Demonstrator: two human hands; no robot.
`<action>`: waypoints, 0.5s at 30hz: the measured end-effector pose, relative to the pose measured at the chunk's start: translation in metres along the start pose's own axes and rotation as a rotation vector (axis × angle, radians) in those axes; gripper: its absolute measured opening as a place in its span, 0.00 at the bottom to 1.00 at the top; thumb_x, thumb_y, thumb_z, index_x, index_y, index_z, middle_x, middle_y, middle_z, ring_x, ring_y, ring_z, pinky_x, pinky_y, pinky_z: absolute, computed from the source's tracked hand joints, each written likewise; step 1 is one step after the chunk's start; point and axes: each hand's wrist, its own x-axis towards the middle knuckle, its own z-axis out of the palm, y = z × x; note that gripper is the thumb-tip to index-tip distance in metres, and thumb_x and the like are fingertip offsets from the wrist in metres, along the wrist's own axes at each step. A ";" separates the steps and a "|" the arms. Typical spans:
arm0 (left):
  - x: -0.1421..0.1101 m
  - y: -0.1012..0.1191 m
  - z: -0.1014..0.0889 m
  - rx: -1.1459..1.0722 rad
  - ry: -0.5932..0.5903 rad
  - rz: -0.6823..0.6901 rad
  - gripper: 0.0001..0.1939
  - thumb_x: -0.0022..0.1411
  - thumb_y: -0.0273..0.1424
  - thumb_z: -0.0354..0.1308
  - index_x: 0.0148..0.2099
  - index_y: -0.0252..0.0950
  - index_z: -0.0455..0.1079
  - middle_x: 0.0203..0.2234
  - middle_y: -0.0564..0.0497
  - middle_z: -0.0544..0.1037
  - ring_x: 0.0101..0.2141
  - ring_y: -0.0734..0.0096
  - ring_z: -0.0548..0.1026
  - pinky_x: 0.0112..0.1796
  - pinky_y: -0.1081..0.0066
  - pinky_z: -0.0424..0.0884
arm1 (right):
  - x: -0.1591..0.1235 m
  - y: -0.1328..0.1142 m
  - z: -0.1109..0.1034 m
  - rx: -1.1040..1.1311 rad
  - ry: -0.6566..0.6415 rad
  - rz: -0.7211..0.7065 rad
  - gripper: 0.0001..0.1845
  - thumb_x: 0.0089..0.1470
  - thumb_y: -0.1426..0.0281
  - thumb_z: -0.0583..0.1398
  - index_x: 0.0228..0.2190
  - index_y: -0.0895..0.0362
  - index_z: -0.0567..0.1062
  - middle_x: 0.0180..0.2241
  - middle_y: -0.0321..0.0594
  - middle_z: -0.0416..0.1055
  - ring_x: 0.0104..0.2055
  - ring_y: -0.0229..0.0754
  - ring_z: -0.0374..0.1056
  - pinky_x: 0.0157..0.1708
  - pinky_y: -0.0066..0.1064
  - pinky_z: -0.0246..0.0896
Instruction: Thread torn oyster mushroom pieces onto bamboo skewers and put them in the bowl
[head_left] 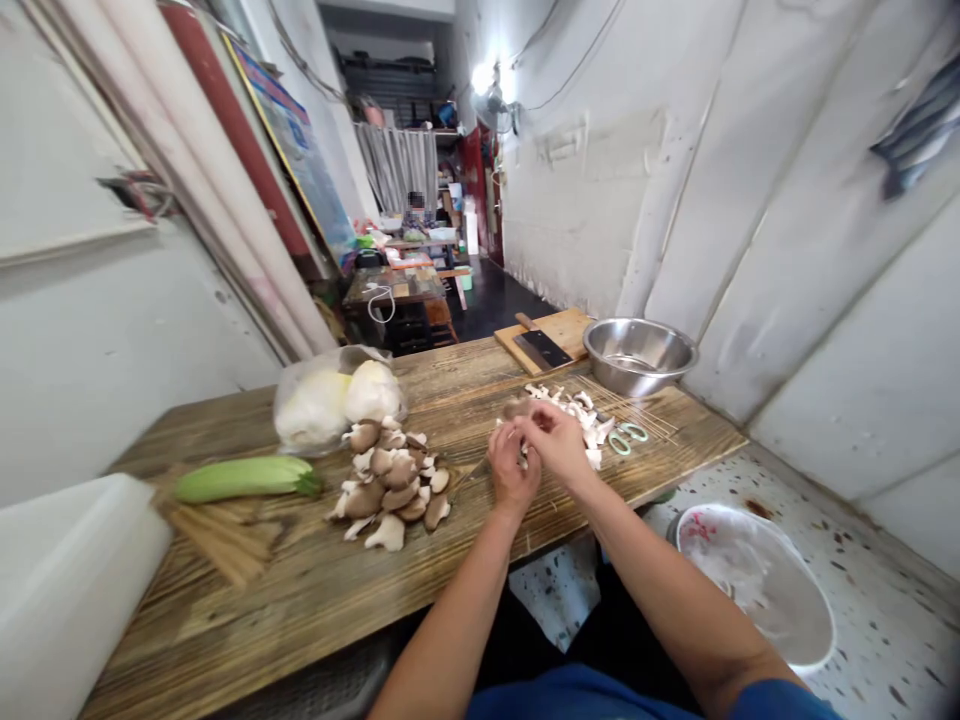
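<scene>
My left hand (515, 468) and my right hand (559, 442) meet over the wooden table, fingers closed and pinching together. A brownish oyster mushroom (516, 408) shows at the fingertips, mostly covered by them. Just left of my left hand runs a thin line; whether it is a skewer I cannot tell. Torn mushroom pieces (592, 425) lie behind and right of my hands, beside green-handled scissors (628, 437) and several bamboo skewers (649, 415). A heap of whole oyster mushrooms (394, 480) sits to the left of my hands.
A steel basin (640, 355) and a cutting board (574, 328) with a cleaver (544, 348) stand at the back right. Leftward are a bagged pale vegetable (311, 405), a green gourd (247, 478) and a white container (75, 590). A lined bin (757, 580) is on the floor.
</scene>
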 end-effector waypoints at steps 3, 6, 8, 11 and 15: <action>-0.002 0.000 0.000 -0.010 -0.017 0.098 0.17 0.56 0.32 0.55 0.49 0.38 0.69 0.46 0.44 0.73 0.51 0.59 0.66 0.55 0.55 0.56 | -0.005 0.019 -0.031 0.157 0.168 0.064 0.15 0.49 0.59 0.56 0.28 0.59 0.73 0.22 0.34 0.68 0.24 0.35 0.62 0.24 0.25 0.58; -0.005 -0.003 0.006 -0.075 -0.062 0.004 0.17 0.55 0.35 0.58 0.48 0.36 0.70 0.41 0.44 0.76 0.43 0.63 0.72 0.48 0.61 0.66 | -0.015 0.037 -0.034 0.185 0.177 0.097 0.16 0.49 0.59 0.57 0.25 0.59 0.73 0.17 0.31 0.64 0.19 0.33 0.57 0.20 0.24 0.54; -0.007 -0.006 0.010 -0.156 -0.073 -0.128 0.19 0.53 0.37 0.60 0.46 0.34 0.71 0.36 0.45 0.77 0.35 0.66 0.75 0.41 0.64 0.70 | -0.021 0.046 -0.029 0.206 0.165 0.102 0.15 0.48 0.60 0.57 0.26 0.59 0.74 0.17 0.32 0.65 0.19 0.33 0.57 0.19 0.24 0.54; -0.006 -0.005 0.012 -0.344 -0.112 -0.307 0.19 0.51 0.39 0.61 0.43 0.32 0.71 0.30 0.48 0.77 0.28 0.70 0.75 0.32 0.69 0.72 | -0.026 0.053 -0.023 0.200 0.142 0.088 0.12 0.47 0.63 0.57 0.28 0.59 0.75 0.20 0.34 0.68 0.21 0.34 0.59 0.22 0.25 0.56; -0.003 0.002 0.008 -0.486 -0.179 -0.423 0.15 0.51 0.38 0.61 0.38 0.32 0.71 0.24 0.51 0.77 0.22 0.74 0.73 0.27 0.73 0.70 | -0.028 0.057 -0.027 0.137 0.075 0.046 0.10 0.47 0.66 0.56 0.26 0.58 0.75 0.20 0.34 0.68 0.22 0.35 0.60 0.23 0.25 0.56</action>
